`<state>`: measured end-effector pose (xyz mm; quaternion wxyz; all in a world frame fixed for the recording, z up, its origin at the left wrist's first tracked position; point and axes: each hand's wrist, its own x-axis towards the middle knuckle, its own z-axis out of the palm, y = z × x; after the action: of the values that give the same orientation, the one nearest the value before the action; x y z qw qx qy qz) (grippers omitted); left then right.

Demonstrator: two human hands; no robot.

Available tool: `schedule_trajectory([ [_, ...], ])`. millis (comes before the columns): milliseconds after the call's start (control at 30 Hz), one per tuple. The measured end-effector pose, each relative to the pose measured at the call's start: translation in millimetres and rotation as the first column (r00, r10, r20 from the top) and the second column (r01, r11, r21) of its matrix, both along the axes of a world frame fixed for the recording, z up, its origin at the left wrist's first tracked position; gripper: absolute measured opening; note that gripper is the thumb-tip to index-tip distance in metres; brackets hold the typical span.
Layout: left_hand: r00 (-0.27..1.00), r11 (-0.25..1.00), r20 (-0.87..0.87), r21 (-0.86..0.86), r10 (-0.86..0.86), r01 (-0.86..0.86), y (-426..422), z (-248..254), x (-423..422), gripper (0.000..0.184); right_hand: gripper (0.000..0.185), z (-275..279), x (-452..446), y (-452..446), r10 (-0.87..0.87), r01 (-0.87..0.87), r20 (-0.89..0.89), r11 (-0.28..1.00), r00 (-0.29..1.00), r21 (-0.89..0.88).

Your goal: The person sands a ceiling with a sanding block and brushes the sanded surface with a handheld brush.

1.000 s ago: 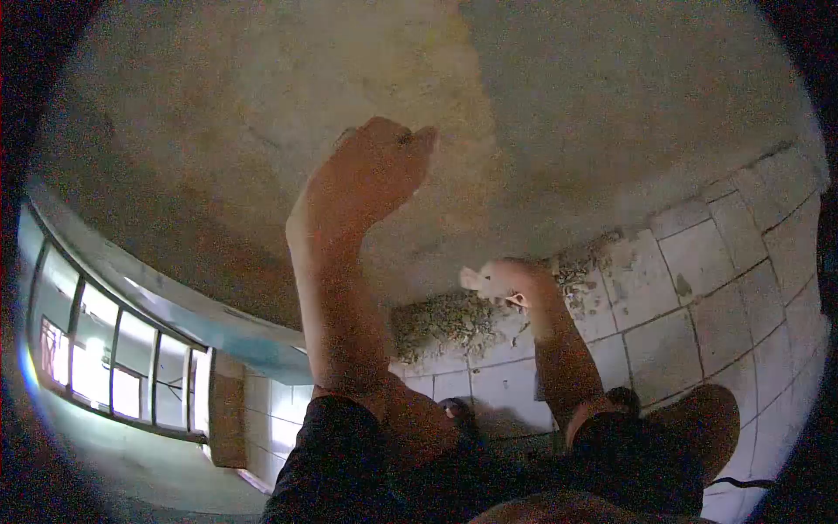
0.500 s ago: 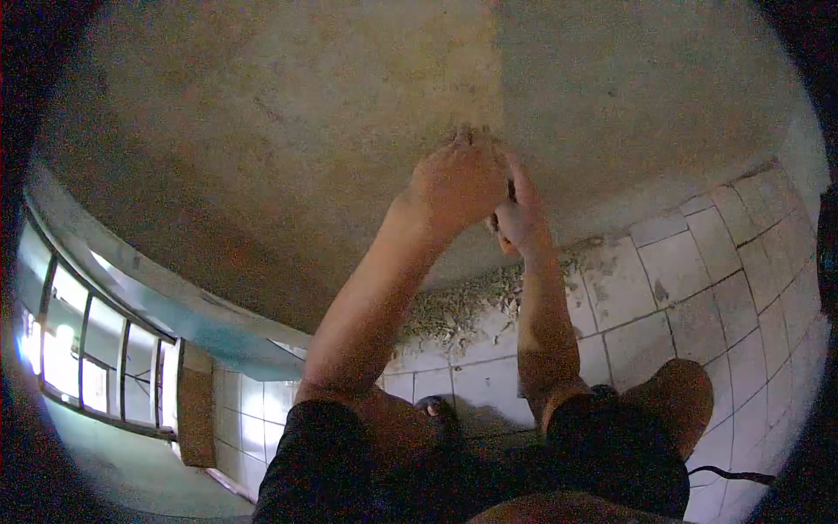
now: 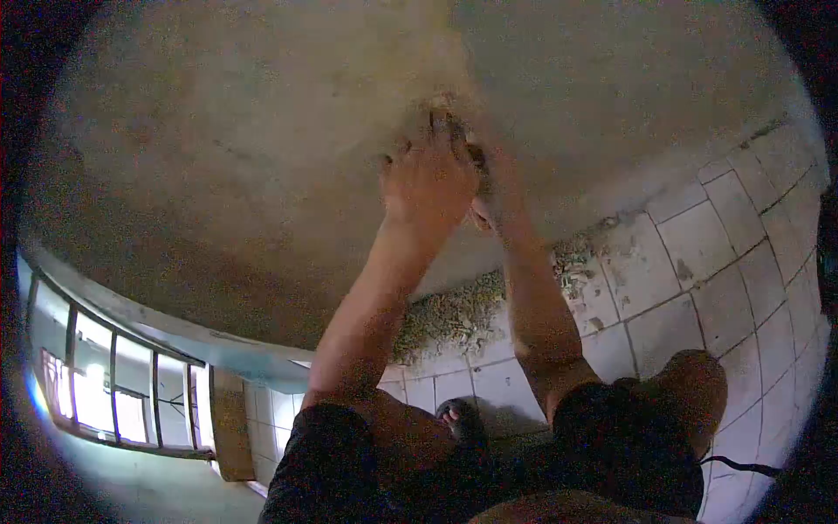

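Against the wall [image 3: 262,105], both hands meet at a rough patch [image 3: 445,99] near the upper middle of the view. The left hand [image 3: 428,179] lies back uppermost, two fingers extended toward the patch and the others bent. The right hand [image 3: 499,188] is just beside it and blurred. A dark object [image 3: 477,160] shows between the hands; its type cannot be determined. Whether the fingers of either hand are clamped on this object cannot be told, as the left hand and the blur conceal any grip.

Loose flakes [image 3: 454,319] lie along the foot of the wall, on the tiled floor [image 3: 611,349]. A foot [image 3: 463,419] stands near the flakes.

Step in hand, as judged from the posture: two-handed working of the wall surface at the rough patch, probably by scraping or rubbing. The next move appears to call for steady pressure from both hands, a low angle to the wall, and short strokes. Fingertips should be held back from the working edge, if one is present.
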<state>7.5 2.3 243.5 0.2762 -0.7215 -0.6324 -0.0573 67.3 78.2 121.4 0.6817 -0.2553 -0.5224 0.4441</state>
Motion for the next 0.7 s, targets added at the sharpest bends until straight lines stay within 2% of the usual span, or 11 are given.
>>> schedule_trajectory([
  [67, 0.995, 0.994, 0.102, 0.113, -0.011, 0.000, 3.4, -4.7, -2.2, 0.056, 0.047, 5.3, -0.6, 2.2, -0.007, 0.007, -0.001, 1.000, 1.000, 0.017],
  [133, 0.986, 0.935, 0.002, 0.320, -0.165, 0.156, 14.7, -6.9, -12.4, 0.055, 0.047, 14.6, 1.7, 5.2, -0.016, 0.016, 0.003, 0.999, 1.000, 0.039],
  [267, 0.998, 0.962, -0.007, 0.263, -0.070, 0.069, 17.2, 10.0, -6.8, 0.051, 0.046, 54.3, 6.6, -4.6, -0.022, 0.022, -0.003, 0.994, 1.000, 0.110],
  [367, 0.989, 0.880, -0.083, 0.451, -0.125, 0.149, 16.8, 36.5, -18.2, 0.041, 0.045, 108.0, 5.3, -7.3, -0.034, 0.027, 0.024, 0.970, 0.999, 0.243],
  [433, 0.890, 0.809, -0.440, 0.477, -0.120, 0.344, 5.2, 71.0, -28.1, 0.029, 0.045, 131.3, 3.8, -25.5, -0.049, 0.018, 0.078, 0.935, 0.996, 0.355],
  [467, 0.891, 0.803, -0.438, 0.484, -0.122, 0.348, -4.3, 85.1, -33.5, 0.029, 0.045, 132.1, 2.4, -41.1, -0.074, 0.022, 0.106, 0.902, 0.992, 0.431],
  [533, 0.861, 0.618, -0.182, 0.627, -0.475, 0.474, -27.8, 106.1, -46.0, 0.021, 0.044, 123.8, 1.0, -71.8, -0.096, 0.021, 0.131, 0.875, 0.987, 0.483],
  [567, 0.856, 0.613, -0.199, 0.622, -0.477, 0.486, -33.4, 111.0, -50.4, 0.021, 0.044, 122.1, 1.7, -72.9, -0.099, 0.031, 0.114, 0.873, 0.988, 0.487],
  [633, 0.872, 0.684, 0.075, 0.654, -0.484, 0.323, -42.5, 116.2, -56.2, 0.021, 0.047, 98.4, 4.1, -84.9, 0.081, -0.109, 0.138, 0.972, 0.987, 0.210],
  [667, 0.873, 0.689, 0.071, 0.646, -0.483, 0.329, -45.3, 114.5, -54.7, 0.021, 0.049, 81.5, 5.6, -93.6, 0.177, -0.186, 0.134, 0.981, 0.975, 0.058],
  [700, 0.847, 0.764, 0.221, 0.579, -0.483, 0.285, -48.0, 111.1, -51.3, 0.022, 0.051, 65.9, 6.4, -101.6, 0.274, -0.264, 0.119, 0.960, 0.954, -0.092],
])
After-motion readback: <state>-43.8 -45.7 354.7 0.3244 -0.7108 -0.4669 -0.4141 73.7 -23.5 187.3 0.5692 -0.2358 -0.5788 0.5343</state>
